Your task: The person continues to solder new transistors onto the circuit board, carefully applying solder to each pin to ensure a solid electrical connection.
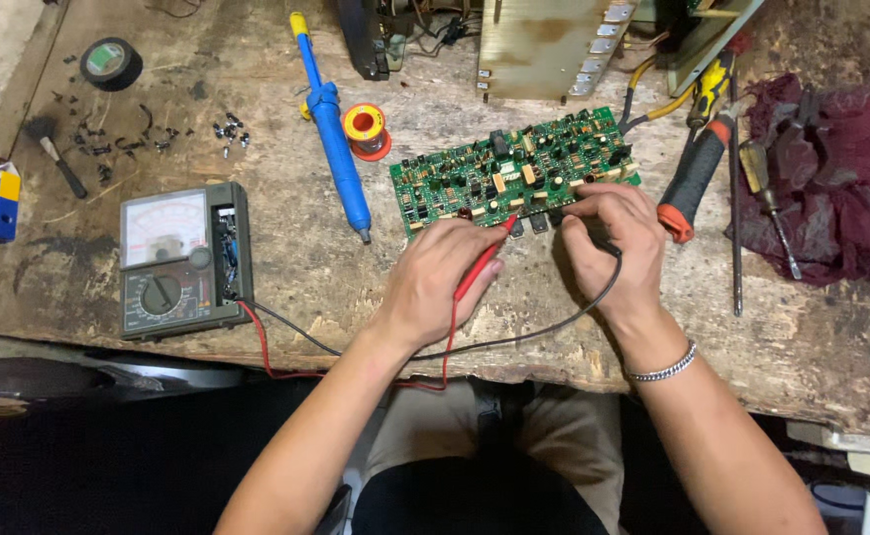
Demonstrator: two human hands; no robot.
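Left hand point(435, 282) pinching red probe point(483, 260), right hand point(618, 248) clamped on black probe point(594, 238), both tips at near edge of board point(514, 173). Best kept steady, tips off neighbouring pins. Left of board: boxy grey meter point(182, 260), blue plastic solder sucker point(334, 134). Right: crumpled maroon rag point(841, 173).

Blue solder sucker point(334, 129) lies aslant on worn wooden bench point(286, 258). Solder spool point(366, 129) just beside it. Black tape roll point(110, 62) far left corner, small screws point(229, 131) scattered near. Dark red rag point(841, 178) at right; red-handled screwdriver point(698, 173) next to it.
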